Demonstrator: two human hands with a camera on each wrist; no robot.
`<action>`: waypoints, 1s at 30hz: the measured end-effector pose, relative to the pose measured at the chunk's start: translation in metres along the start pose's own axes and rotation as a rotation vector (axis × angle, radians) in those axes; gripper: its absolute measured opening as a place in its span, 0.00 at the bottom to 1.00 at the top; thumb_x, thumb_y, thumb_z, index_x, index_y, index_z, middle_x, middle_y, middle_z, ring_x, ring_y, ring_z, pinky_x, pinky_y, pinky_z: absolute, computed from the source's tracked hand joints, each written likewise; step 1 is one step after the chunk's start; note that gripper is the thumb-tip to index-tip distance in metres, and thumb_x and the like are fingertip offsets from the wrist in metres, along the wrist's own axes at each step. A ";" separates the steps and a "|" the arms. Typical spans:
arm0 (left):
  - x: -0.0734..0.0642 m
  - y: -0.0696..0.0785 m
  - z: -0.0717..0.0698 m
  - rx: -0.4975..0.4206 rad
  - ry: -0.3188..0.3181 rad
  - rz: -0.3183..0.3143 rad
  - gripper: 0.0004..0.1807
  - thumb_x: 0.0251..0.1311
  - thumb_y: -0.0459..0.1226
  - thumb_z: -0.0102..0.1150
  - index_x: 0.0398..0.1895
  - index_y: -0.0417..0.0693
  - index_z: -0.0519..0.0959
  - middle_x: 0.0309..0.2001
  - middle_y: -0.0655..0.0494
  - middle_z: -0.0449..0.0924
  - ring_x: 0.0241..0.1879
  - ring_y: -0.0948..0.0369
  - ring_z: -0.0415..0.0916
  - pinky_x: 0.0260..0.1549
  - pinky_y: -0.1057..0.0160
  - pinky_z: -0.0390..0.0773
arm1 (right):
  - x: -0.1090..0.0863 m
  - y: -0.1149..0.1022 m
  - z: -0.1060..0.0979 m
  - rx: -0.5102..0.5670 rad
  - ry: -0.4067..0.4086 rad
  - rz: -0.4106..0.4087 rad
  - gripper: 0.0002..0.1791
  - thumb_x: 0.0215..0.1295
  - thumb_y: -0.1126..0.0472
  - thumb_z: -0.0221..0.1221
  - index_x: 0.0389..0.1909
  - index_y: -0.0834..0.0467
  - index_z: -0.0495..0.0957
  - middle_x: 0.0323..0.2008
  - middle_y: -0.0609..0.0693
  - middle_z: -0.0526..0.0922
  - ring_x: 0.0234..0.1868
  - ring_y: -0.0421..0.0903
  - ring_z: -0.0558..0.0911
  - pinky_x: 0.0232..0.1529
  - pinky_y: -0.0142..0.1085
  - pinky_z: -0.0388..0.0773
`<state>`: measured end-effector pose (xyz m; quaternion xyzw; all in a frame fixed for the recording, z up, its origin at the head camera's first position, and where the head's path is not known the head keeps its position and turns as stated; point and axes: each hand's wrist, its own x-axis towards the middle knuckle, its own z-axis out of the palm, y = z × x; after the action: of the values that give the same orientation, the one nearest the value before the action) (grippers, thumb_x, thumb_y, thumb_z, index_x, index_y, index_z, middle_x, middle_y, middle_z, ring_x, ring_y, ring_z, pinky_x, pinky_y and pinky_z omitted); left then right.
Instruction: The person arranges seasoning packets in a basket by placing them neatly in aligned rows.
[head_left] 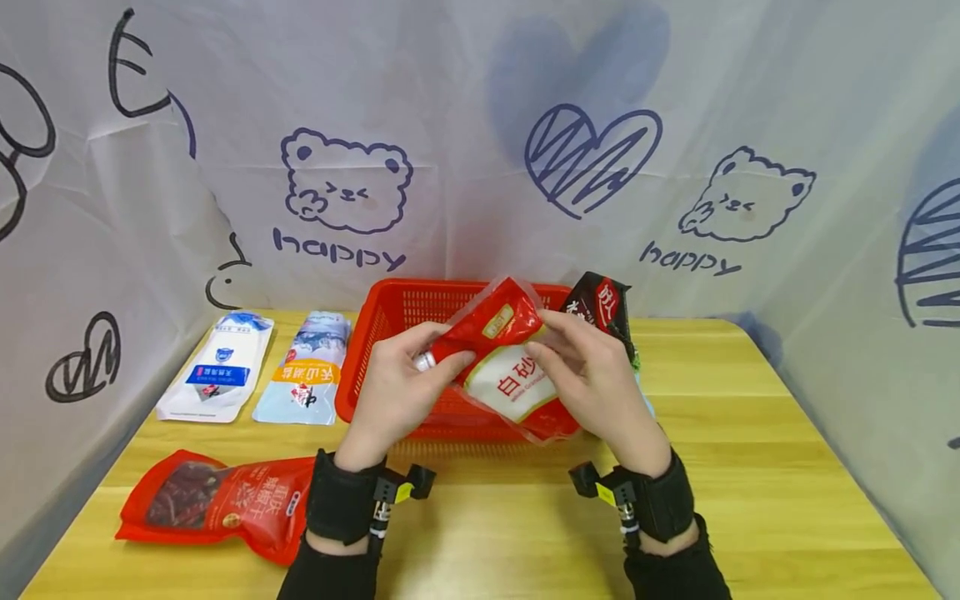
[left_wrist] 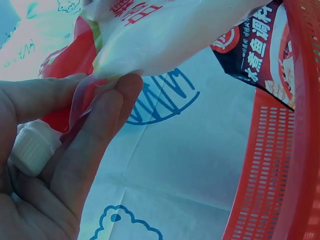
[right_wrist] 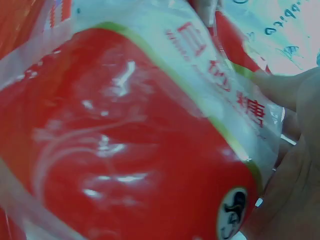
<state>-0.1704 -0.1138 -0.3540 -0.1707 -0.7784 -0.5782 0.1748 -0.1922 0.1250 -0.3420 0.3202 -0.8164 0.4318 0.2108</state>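
Both hands hold a red-and-white bag of white granulated sugar (head_left: 504, 372) above the red basket. My left hand (head_left: 393, 387) pinches the bag's left edge between thumb and fingers. A white ribbed cap (left_wrist: 34, 149) sits inside that hand, beside the pinched edge; whether it is joined to the bag cannot be told. My right hand (head_left: 606, 383) grips the bag's right side, thumb across the front. The bag is tilted, and its red lower part (right_wrist: 130, 145) fills most of the right wrist view.
Below the bag stands the red perforated basket (head_left: 352, 387), with a black seasoning packet (head_left: 585, 302) at its right end. Left of it lie a white salt pouch (head_left: 217, 367) and a light blue salt pouch (head_left: 303, 367). A red pouch of dried chillies (head_left: 217, 504) lies in front.
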 end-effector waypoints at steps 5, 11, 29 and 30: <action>0.000 0.005 -0.002 0.024 0.009 0.019 0.16 0.61 0.31 0.73 0.52 0.41 0.86 0.46 0.47 0.89 0.36 0.54 0.85 0.35 0.59 0.88 | 0.000 -0.002 -0.002 0.059 -0.014 0.052 0.22 0.67 0.64 0.69 0.60 0.63 0.81 0.47 0.55 0.89 0.43 0.47 0.90 0.45 0.41 0.87; 0.001 0.006 0.000 0.016 0.022 0.019 0.16 0.60 0.32 0.74 0.52 0.41 0.86 0.44 0.48 0.88 0.36 0.54 0.84 0.35 0.60 0.88 | -0.002 -0.001 -0.001 0.054 0.021 0.110 0.19 0.66 0.63 0.70 0.56 0.62 0.84 0.42 0.54 0.90 0.35 0.45 0.89 0.38 0.38 0.88; 0.003 0.000 0.003 -0.017 -0.097 -0.148 0.23 0.66 0.39 0.71 0.58 0.43 0.73 0.46 0.47 0.85 0.50 0.51 0.81 0.47 0.54 0.84 | -0.001 -0.002 0.012 0.266 0.232 0.363 0.18 0.72 0.57 0.67 0.56 0.61 0.83 0.41 0.56 0.90 0.34 0.48 0.88 0.34 0.38 0.88; 0.003 0.000 0.003 0.004 -0.117 -0.156 0.23 0.65 0.40 0.71 0.57 0.44 0.73 0.46 0.47 0.84 0.51 0.51 0.81 0.49 0.53 0.83 | 0.000 -0.002 0.013 0.283 0.249 0.363 0.17 0.72 0.57 0.66 0.56 0.62 0.83 0.41 0.56 0.90 0.34 0.48 0.88 0.34 0.39 0.88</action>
<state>-0.1736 -0.1105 -0.3537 -0.1426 -0.7994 -0.5776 0.0838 -0.1912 0.1134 -0.3478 0.1392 -0.7596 0.6088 0.1819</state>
